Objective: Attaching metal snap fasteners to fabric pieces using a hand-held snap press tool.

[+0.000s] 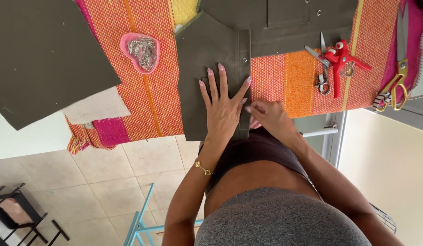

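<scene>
Left hand [222, 107] spread flat on olive fabric [207, 54], right hand [270, 117] pinching its near edge, bare woven cloth [152, 100] beside

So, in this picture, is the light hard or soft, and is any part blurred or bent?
Head view: soft, even daylight; the left hand casts a faint shadow on the olive fabric; no glare; sharp focus throughout; the table edge tilts, the wide lens bending the frame borders slightly.

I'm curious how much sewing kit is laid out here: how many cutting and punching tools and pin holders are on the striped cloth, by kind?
Gold-handled scissors: 1
Small silver metal snips: 1
Red-handled punch pliers: 1
Pink heart-shaped dish of pins: 1
Total: 4
</scene>
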